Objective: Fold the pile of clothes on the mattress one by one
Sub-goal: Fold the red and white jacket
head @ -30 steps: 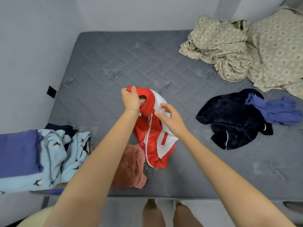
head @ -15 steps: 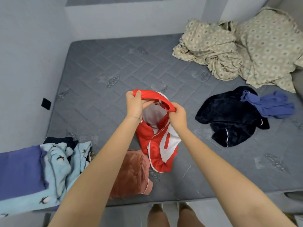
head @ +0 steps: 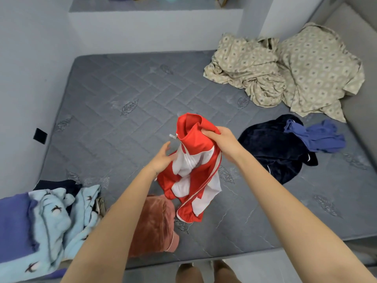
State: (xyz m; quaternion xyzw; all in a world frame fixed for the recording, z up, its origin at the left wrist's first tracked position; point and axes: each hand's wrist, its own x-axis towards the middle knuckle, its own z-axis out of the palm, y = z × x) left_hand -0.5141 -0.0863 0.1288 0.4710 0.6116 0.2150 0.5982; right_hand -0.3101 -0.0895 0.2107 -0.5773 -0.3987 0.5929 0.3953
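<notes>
A red and white zip jacket point(head: 193, 174) hangs bunched above the grey mattress point(head: 122, 94), its hem brushing the surface. My right hand point(head: 222, 141) grips the red collar at the top. My left hand point(head: 163, 158) reaches into the side of the jacket lower down, fingers loosely spread against the cloth; whether it grips is unclear. A folded rust-pink fleece point(head: 155, 227) lies under my left forearm at the near edge. A dark navy garment point(head: 273, 148) and a blue one point(head: 314, 135) lie unfolded to the right.
Light-blue patterned and purple clothes point(head: 47, 225) are stacked at the near left corner. A crumpled beige patterned sheet point(head: 285, 68) fills the far right corner. Walls close in on the left and far sides, with a ledge point(head: 155, 5) above. My feet point(head: 204, 272) stand below the near edge.
My left hand has let go of the collar and dropped to the jacket's side. My right hand now holds the collar alone. The view has tilted up.
</notes>
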